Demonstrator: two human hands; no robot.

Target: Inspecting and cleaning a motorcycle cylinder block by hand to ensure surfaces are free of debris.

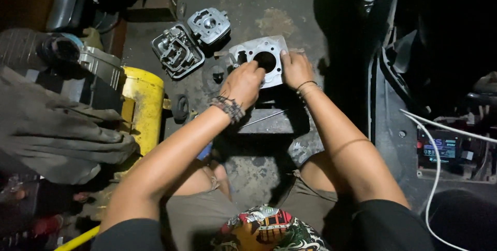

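A person crouched over a stained concrete floor [259, 173] steadied a grey metal engine cylinder block [260, 59] just above the centre of the frame, its round bore facing up toward the camera. The left hand [243, 82], with a woven band at the wrist, lay curled over the block's lower left edge, fingers closed against the metal beside the bore. The right hand [296, 69] pressed on the block's right edge, fingers bent and gripping its side. Both hands touched the block at once, one on each flank, and the block lay directly ahead of them, its flat face level and its longer side running left to right across the frame. It sat on a dark raised block [274, 119] with a thin metal rod [264, 119] lying beside the left wrist. At upper left of the block lay a cylinder head [177, 51] and a finned cover [209, 24], well clear of both hands; a yellow tank [142, 106] stood at left
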